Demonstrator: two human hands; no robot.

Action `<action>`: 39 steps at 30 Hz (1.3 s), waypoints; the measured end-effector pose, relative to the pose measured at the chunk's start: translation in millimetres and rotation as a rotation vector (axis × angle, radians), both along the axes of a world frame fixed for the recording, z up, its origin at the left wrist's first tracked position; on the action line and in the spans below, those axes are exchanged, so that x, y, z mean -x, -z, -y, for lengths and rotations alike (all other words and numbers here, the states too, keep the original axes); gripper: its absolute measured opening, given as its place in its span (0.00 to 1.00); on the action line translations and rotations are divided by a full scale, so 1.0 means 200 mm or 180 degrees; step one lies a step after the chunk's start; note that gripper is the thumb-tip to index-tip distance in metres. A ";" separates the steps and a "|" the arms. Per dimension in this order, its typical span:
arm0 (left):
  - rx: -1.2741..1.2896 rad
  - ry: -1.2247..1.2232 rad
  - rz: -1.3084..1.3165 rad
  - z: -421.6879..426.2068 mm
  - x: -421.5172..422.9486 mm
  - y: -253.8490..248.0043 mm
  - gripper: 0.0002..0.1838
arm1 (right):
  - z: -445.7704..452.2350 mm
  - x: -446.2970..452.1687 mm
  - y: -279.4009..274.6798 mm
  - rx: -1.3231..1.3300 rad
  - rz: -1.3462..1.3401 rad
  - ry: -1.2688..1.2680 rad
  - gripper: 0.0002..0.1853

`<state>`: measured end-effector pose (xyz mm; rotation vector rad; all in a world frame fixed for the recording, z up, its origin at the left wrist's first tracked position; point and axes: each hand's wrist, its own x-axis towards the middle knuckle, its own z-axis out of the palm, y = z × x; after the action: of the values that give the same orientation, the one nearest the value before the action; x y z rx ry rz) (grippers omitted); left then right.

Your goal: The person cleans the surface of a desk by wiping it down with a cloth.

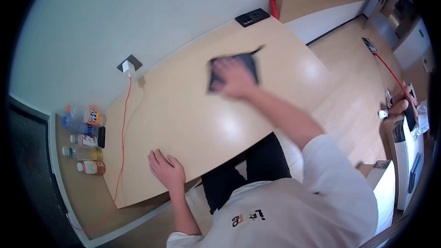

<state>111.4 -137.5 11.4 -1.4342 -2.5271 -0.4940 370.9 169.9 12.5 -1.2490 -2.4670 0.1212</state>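
Observation:
A dark grey cloth (250, 63) with a thin tail at its far corner lies on the pale wooden table (183, 110). My right hand (235, 79) is over it and presses it against the tabletop, with the fingers blurred and partly lost against the cloth. Nearer to me, at the table's front edge, my left hand (168, 171) rests on the wood. Its fingers are apart and hold nothing.
A black phone (252, 17) lies at the far table corner. From a white charger (128, 67) in the wall socket, a red cable (123, 142) crosses the left side. Several bottles (89, 154) stand beyond the left edge. A seated person (413, 112) is near a red-handled mop (388, 69).

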 end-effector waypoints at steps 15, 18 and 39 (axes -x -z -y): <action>-0.0261 0.0002 0.0584 0.05 0.05 0.01 0.25 | 0.77 0.05 0.02 0.0389 0.0046 -0.0821 0.39; -0.0252 -0.0031 0.0510 0.05 0.06 0.03 0.25 | 0.64 -0.37 0.00 0.0394 0.0025 -0.0243 0.41; -0.0294 0.3286 0.0107 -0.85 -0.81 0.04 0.25 | 0.29 -0.70 0.01 0.0479 -0.0159 0.0888 0.41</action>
<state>273.8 31.6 3.5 -2.6065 -1.5502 -0.7439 510.9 112.3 11.1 -1.6188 -2.2492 0.2642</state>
